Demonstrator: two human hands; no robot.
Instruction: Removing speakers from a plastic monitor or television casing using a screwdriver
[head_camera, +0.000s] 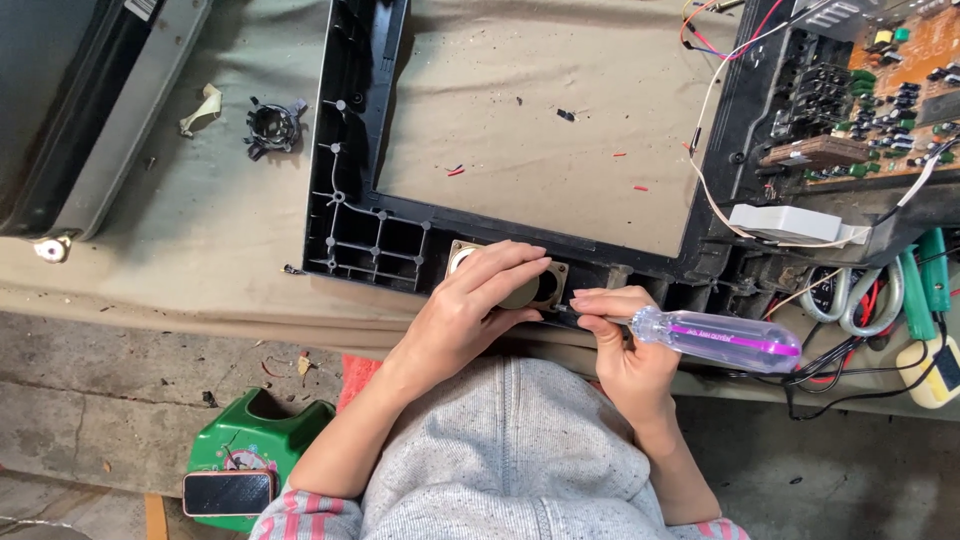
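Plastic frame (362, 130): stiff, black, flat on cloth.
Speaker (535, 290): small, rigid, seated in frame's near edge; left hand (478, 300) pressed on it.
Screwdriver (712, 340): light, smooth-handled, pinched by right hand (622, 345) beside speaker.

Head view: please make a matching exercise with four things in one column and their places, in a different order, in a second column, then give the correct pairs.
Things:
1. screwdriver
2. speaker
3. circuit board
4. green stool

Places:
A. under the left hand, in the black frame
B. on the floor, lower left
C. in the right hand
D. top right corner

Pairs: 1-C, 2-A, 3-D, 4-B
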